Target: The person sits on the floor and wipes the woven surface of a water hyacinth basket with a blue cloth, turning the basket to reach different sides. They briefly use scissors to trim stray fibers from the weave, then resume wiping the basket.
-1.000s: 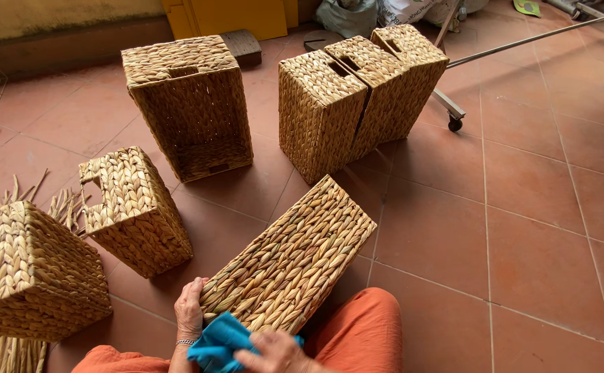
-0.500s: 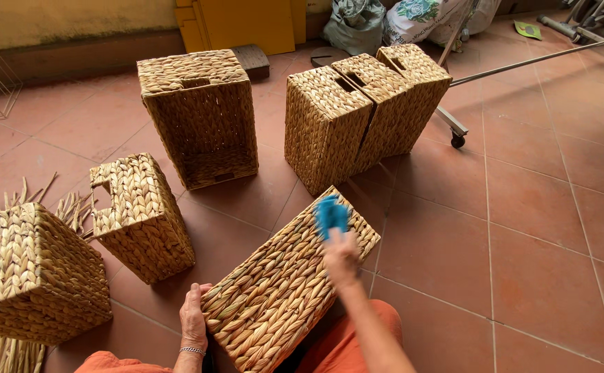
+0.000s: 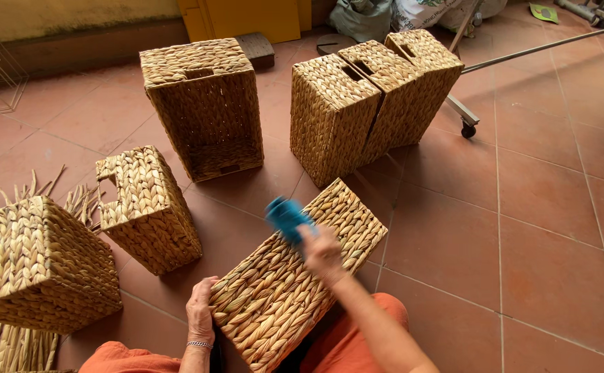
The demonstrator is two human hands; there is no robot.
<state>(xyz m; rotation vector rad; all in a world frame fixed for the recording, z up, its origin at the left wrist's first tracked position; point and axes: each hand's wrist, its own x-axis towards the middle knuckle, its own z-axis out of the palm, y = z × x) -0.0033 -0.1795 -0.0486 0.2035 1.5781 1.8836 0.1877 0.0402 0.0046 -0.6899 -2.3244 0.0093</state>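
Note:
A long woven straw basket point(image 3: 281, 290) lies on its side across my lap and the tiled floor. My left hand point(image 3: 200, 311) is pressed against its near left edge, steadying it, with a bracelet at the wrist. My right hand point(image 3: 321, 250), blurred by motion, grips a blue cloth point(image 3: 287, 217) and holds it against the middle of the basket's upper face.
Several similar woven baskets stand around: one at the left point(image 3: 36, 262), a smaller one point(image 3: 146, 207), an open one on its side point(image 3: 205, 103), and three leaning together point(image 3: 371, 97). Loose straw point(image 3: 5, 342) lies lower left. A wheeled metal rack point(image 3: 468, 117) stands beyond.
My right hand swept the blue cloth from the basket's near end up to its far end, then came back toward the middle. The left hand stayed on the near edge.

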